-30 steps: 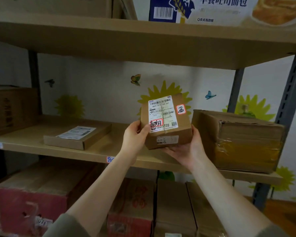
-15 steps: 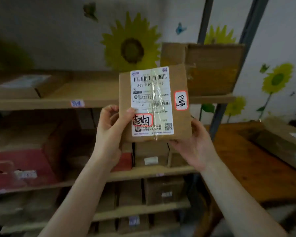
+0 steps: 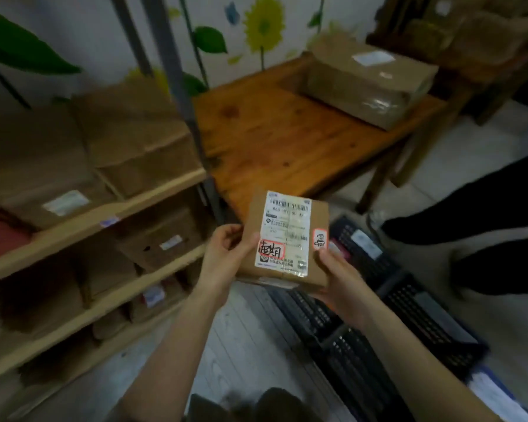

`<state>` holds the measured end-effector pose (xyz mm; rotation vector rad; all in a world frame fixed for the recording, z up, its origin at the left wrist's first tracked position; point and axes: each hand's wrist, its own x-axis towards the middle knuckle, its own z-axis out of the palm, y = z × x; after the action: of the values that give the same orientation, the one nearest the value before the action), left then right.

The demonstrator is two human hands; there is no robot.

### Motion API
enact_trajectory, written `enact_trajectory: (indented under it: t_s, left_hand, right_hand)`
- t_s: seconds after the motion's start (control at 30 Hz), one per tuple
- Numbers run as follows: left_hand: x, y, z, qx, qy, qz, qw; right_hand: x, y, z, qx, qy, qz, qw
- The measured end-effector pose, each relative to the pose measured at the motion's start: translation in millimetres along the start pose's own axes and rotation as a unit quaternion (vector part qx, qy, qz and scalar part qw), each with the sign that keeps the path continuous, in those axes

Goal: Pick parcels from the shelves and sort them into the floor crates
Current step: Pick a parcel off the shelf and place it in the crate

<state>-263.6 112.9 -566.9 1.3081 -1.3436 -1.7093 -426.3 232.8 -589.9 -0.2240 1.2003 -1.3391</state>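
Observation:
A small brown cardboard parcel (image 3: 317, 220) with a white shipping label and two red-edged handwritten stickers is held in front of me, label up. My left hand (image 3: 223, 257) grips its left edge, thumb on the label's lower corner. My right hand (image 3: 339, 278) holds its right lower side from beneath, thumb on top. The parcel hangs above the near end of the dark slotted floor crates (image 3: 348, 324), which run to the right along the floor. The wooden shelves (image 3: 104, 303) with several cardboard boxes stand at the left.
A low wooden table (image 3: 287, 138) behind the parcel carries a taped cardboard box (image 3: 366, 83). Another person's dark-trousered legs (image 3: 485, 233) stand at the right beside the crates. A grey shelf upright (image 3: 171, 74) rises between shelves and table. Pale floor boards (image 3: 241, 339) lie below my arms.
The parcel has come off the shelf level and down toward the floor. My view has swung down and right, so the crates and table now show. Both hands keep their hold.

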Motion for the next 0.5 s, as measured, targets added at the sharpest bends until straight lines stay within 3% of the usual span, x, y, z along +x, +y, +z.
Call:
enact_trajectory:
  t_s: [0.33, 0.5]
  left_hand:
    - [106, -150, 123, 0.173, -0.169, -0.194, 0.951]
    - [187, -232, 160, 0.277, -0.191, -0.247, 0.909]
  right_hand:
    - [77, 87, -142, 0.139, 0.236, 0.135, 0.952]
    - [163, 129, -193, 0.174, 0.322, 0.159, 0.917]
